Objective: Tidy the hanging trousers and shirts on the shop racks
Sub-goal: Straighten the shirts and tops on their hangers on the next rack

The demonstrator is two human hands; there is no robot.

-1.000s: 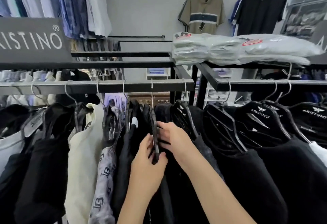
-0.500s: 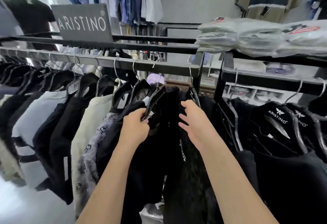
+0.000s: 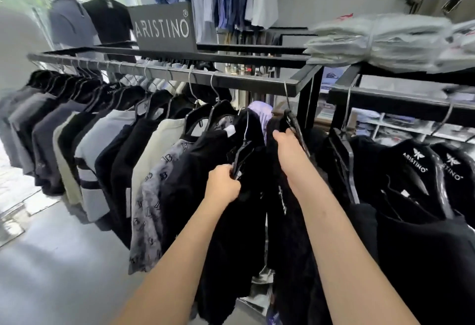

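A black metal rack rail (image 3: 231, 79) carries a long row of shirts on black hangers, from grey and cream ones at the left to black ones near the corner. My left hand (image 3: 223, 183) grips the shoulder of a black hanger (image 3: 243, 154) whose hook hangs below the rail, off it, with a black shirt (image 3: 231, 234) on it. My right hand (image 3: 289, 143) holds the top of the neighbouring black garment (image 3: 290, 222) beside its hanger, close to the rack's corner post. A patterned grey shirt (image 3: 149, 209) hangs just left of my left arm.
A second rack (image 3: 401, 98) to the right holds black shirts on Aristino hangers, with folded bagged shirts (image 3: 380, 39) stacked on top. A brand sign (image 3: 164, 28) stands on the rack. Mannequins (image 3: 77, 19) stand at the back left. Grey floor (image 3: 51, 273) lies to the left.
The view has swung left and down. My left hand has dropped lower with the black hanger, its hook now below the rail. My right hand has moved up onto the neighbouring garment's top.
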